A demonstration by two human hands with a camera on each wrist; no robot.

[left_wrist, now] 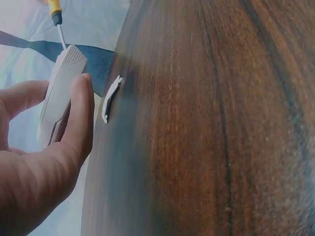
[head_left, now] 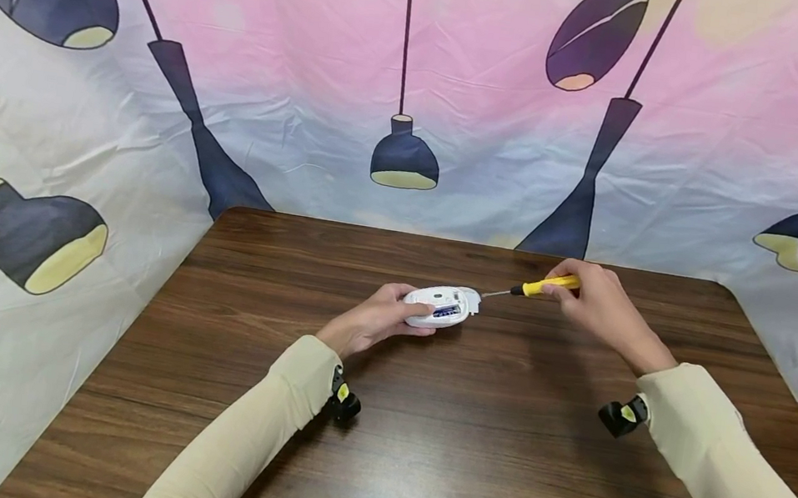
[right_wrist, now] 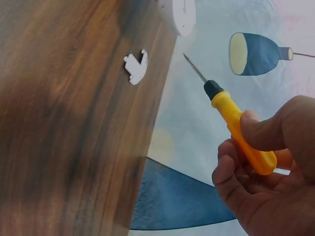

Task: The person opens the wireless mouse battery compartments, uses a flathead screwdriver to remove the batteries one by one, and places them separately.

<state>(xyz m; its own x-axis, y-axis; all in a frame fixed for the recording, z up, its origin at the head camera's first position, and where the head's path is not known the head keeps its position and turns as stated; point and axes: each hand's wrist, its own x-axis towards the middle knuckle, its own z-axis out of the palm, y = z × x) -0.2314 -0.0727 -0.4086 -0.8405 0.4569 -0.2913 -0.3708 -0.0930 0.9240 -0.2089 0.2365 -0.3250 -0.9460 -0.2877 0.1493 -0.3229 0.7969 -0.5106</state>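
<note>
My left hand (head_left: pixel 376 318) grips a white oval computer mouse (head_left: pixel 426 296) above the table, its underside facing up. A thumb lies beside the uncovered battery compartment, where blue-and-silver batteries (head_left: pixel 447 311) show. In my right hand (head_left: pixel 597 305) is a screwdriver (right_wrist: pixel 239 130) with a yellow handle and black collar, pinched between thumb and fingers. Its thin metal tip points at the mouse's right end; the right wrist view shows a gap between them. A small white battery cover (right_wrist: pixel 136 70) lies on the table below, partly behind the mouse in the head view.
The dark wooden table (head_left: pixel 462 459) spreads beneath both hands. Behind and beside it hangs a fabric backdrop (head_left: pixel 294 126) printed with lamps. Black wrist cameras (head_left: pixel 623 415) sit at both cuffs.
</note>
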